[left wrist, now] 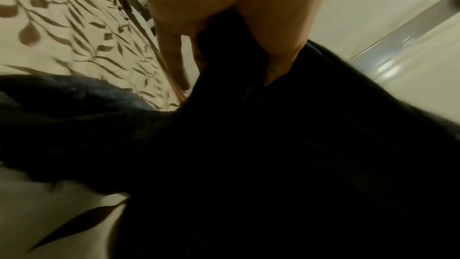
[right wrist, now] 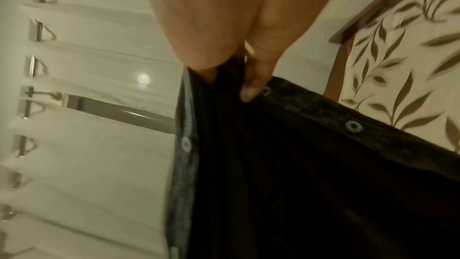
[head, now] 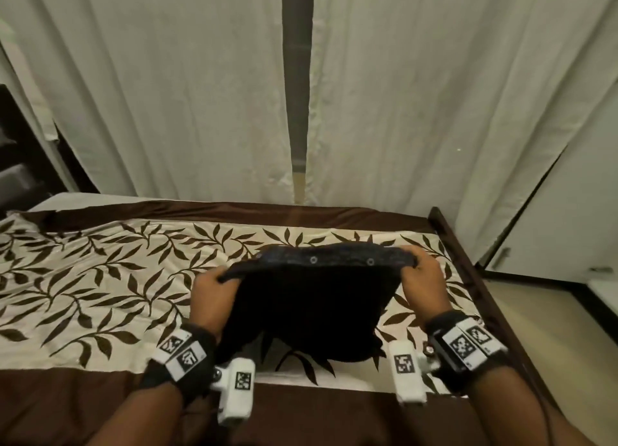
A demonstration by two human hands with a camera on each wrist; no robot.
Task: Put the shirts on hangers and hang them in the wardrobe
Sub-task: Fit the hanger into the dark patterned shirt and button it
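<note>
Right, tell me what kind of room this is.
Most likely a bedroom: a bed with a leaf-patterned cover, long pale curtains behind it, and white cupboard doors on the right.

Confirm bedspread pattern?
Cream bedspread with brown leaf sprigs and a plain brown border; clearest in the head view.

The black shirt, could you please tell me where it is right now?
In the head view the black shirt is held up over the right part of the leaf-patterned bedspread, gripped by the left hand and the right hand.
</note>
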